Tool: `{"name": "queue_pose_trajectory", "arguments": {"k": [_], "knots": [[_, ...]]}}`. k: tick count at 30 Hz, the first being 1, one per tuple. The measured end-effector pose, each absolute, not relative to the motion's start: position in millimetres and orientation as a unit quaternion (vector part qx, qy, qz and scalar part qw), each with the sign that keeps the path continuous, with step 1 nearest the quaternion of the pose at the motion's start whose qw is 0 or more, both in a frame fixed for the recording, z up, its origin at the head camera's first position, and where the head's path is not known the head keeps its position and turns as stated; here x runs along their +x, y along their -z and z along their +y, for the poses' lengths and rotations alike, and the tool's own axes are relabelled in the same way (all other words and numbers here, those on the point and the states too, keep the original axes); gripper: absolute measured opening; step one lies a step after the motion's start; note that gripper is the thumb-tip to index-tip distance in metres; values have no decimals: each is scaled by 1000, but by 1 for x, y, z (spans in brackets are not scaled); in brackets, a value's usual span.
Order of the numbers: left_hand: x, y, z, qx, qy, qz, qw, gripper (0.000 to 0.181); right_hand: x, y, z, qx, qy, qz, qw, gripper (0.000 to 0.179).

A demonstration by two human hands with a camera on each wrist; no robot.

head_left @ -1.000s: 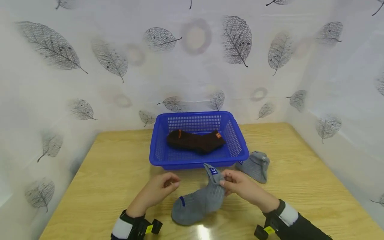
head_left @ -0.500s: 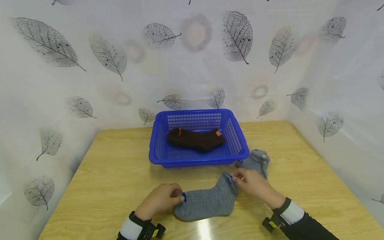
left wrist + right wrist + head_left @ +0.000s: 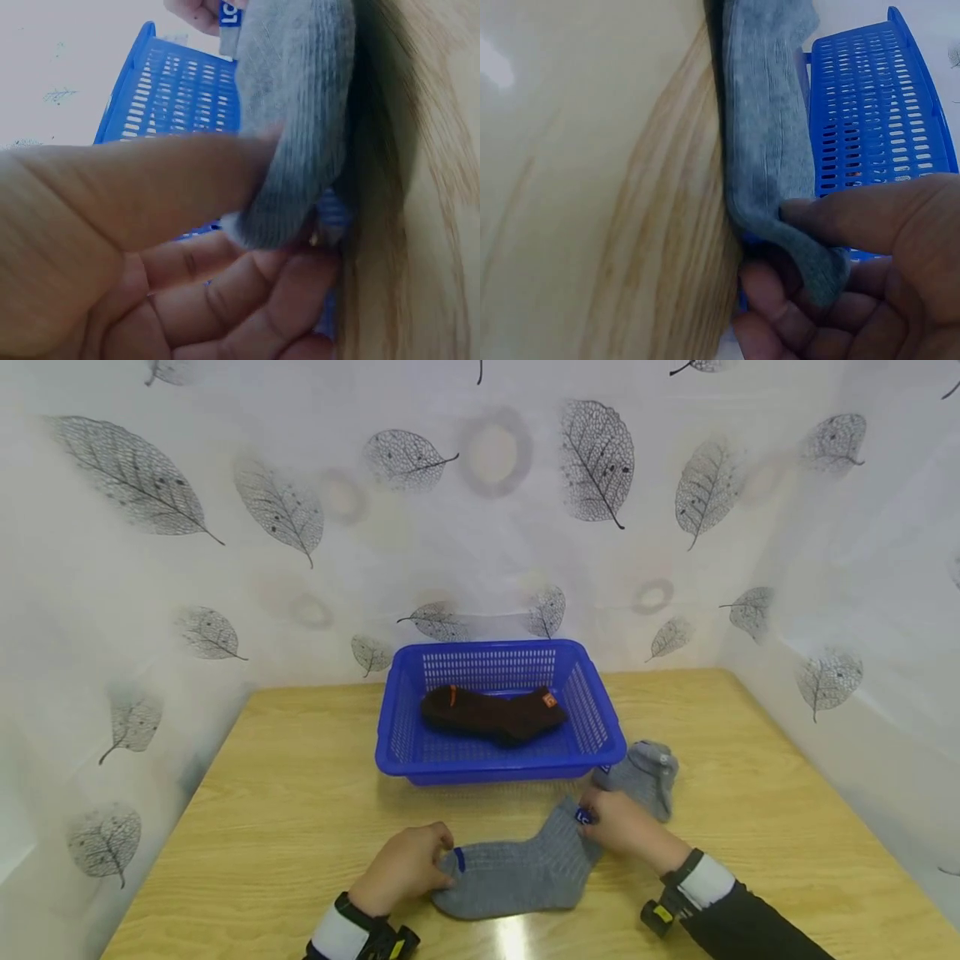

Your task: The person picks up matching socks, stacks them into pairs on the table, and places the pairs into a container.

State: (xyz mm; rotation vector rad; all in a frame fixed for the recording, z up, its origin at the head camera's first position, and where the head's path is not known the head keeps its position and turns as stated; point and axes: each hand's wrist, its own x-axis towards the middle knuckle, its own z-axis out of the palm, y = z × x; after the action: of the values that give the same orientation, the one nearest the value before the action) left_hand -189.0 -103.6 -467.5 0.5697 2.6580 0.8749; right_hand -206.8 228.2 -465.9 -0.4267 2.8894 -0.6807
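Note:
A grey sock [image 3: 517,877] with a blue toe stripe and a blue label lies stretched sideways on the table in front of the basket. My left hand [image 3: 408,864] pinches its toe end between thumb and fingers, as the left wrist view shows. At the cuff, my right hand [image 3: 622,827] grips the ribbed opening beside the blue label; in the right wrist view the thumb presses on the cuff [image 3: 810,259] with the fingers curled beneath. Just behind the right hand lies another grey sock [image 3: 645,772], bunched up and partly hidden by it.
A blue plastic basket [image 3: 498,768] with slotted walls stands at the back middle of the wooden table [image 3: 300,777]. Dark brown socks [image 3: 491,714] with orange marks lie in it. A leaf-patterned sheet [image 3: 495,552] rises behind the table and at both sides.
The sock went from bent and partly raised to laid out straighter, its cuff moved right with my right hand. My left hand came down to its toe and took hold.

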Motion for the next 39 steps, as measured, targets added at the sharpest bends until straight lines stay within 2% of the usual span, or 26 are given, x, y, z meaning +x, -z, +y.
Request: {"name": "queue_pose_trajectory", "arguments": {"k": [4,9,14,16,19,21,23,25,29,32,35,39], "knots": [[-190,467,-116,190,-346,906,153,30,-203,463,232,-171,261,947,76,20],[-194,460,-134,142,-390,897,150,29,-204,461,233,-212,287,930,86,19],[-198,464,-134,108,-341,925,130,28,-207,465,223,-214,243,940,105,21],[-197,462,-130,115,-306,939,107,29,-206,463,217,-198,216,952,87,20],[-191,454,-117,150,-266,951,55,29,-202,454,206,-198,175,964,31,25],[-188,448,-103,189,-251,949,22,25,-199,450,196,-226,155,962,-8,26],[-185,446,-87,237,-243,941,7,23,-197,449,186,-278,150,948,-25,23],[-185,448,-71,283,-228,932,5,24,-195,453,176,-331,155,931,-9,23],[-188,457,-43,333,-185,924,44,32,-192,463,159,-389,171,903,59,25],[-188,464,-33,336,-152,927,72,41,-189,469,152,-394,173,898,92,26],[-189,473,-32,328,-145,929,87,49,-189,473,151,-390,168,900,101,30],[-191,478,-34,329,-160,924,109,50,-194,472,157,-379,163,901,133,38]]}}
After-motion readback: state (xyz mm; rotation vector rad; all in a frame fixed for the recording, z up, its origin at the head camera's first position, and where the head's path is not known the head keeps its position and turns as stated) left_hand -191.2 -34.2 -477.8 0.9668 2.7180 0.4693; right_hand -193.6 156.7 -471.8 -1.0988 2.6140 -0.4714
